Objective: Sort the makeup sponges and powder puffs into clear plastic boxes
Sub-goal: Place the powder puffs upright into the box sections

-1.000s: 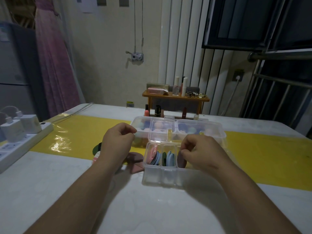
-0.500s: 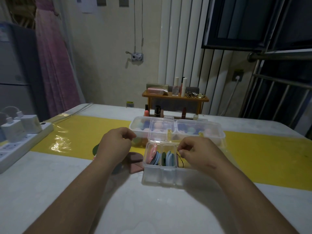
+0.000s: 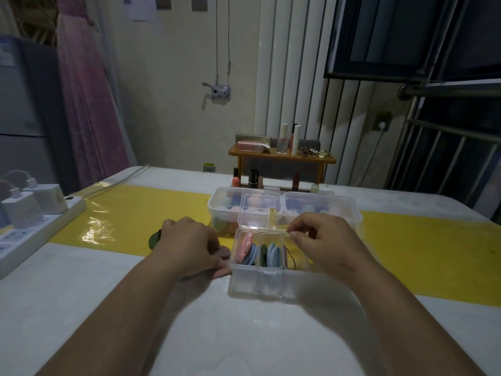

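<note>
I see a white surface (image 3: 81,308) crossed by a yellow strip (image 3: 420,253), with a power strip (image 3: 35,232) at its left edge.

The near clear box (image 3: 260,286) stands open at the centre, just in front of the far clear box (image 3: 320,206), which holds rounded sponges.

In the near clear box, a pink puff (image 3: 244,246) and blue puffs (image 3: 274,252) stand on edge. A thin dark cord (image 3: 291,256) lies in the right compartment.

The left hand (image 3: 189,245) is low beside the box's left wall, its grip curled round a mauve puff (image 3: 225,272) on the surface. A green puff (image 3: 154,238) shows behind it.

The right hand (image 3: 322,245) is over the right compartment, its grip pressed together at the fingertips (image 3: 294,234). I cannot tell whether it pinches anything.
</note>
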{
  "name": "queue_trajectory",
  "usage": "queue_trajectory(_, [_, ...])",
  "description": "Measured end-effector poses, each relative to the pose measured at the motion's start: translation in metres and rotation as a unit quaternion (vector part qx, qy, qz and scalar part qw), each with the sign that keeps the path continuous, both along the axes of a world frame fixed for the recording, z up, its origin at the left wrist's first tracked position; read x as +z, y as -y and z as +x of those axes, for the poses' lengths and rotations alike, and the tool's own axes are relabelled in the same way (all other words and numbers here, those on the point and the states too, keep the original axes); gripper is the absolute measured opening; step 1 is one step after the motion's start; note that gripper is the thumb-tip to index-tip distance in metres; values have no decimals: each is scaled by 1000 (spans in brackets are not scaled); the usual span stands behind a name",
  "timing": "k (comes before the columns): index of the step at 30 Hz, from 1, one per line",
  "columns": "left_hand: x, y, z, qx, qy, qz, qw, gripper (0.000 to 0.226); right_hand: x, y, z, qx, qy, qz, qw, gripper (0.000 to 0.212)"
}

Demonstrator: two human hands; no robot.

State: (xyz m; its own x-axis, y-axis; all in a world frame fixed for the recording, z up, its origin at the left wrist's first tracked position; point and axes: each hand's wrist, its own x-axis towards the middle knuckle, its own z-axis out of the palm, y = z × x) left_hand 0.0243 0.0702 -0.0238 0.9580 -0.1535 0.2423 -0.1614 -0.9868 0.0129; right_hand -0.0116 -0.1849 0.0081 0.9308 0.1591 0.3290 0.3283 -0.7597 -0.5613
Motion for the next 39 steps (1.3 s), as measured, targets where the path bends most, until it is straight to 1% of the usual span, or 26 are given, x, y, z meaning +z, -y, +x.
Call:
queue_trajectory(4, [2,-1,0,-6,-20,-5,1000,32,-1,0,-1,-5,17,13,1000,13])
queue_trajectory(9, [3,1,-1,-1,-24,5,1000,25,-5,-1,3,-3,-6,6,1000,14])
queue_trajectory(11, [4,4,-3,6,-23,9,1000,25,-6,-2,4,-7,-12,3,1000,15])
queue_trajectory(14, [6,9,-4,17,3,16,1000,25,-5,-2,4,-10,-14,1,1000,17])
queue_trajectory(20, [8,9,-5,25,78,-22,996,25,-7,-2,4,-16,-9,1,1000,21])
queue_trajectory(25, [14,11,-9,26,133,-107,985,21,-7,0,4,-13,1,15,1000,20])
queue_trajectory(28, [15,11,-10,33,140,-220,965,20,-5,0,4,-12,14,30,999,19])
queue_trajectory(30, [14,12,-10,22,143,-301,943,19,-4,0,3,-11,22,36,999,18])
queue_trajectory(32, [15,17,-13,8,150,-357,922,18,-2,1,2,-9,30,38,999,18])
queue_trajectory(35, [17,23,-17,-12,166,-405,899,17,-1,1,2,-9,37,35,999,17])
queue_trajectory(39, [16,28,-16,-9,182,-433,883,18,-1,1,2,-13,51,45,998,17])
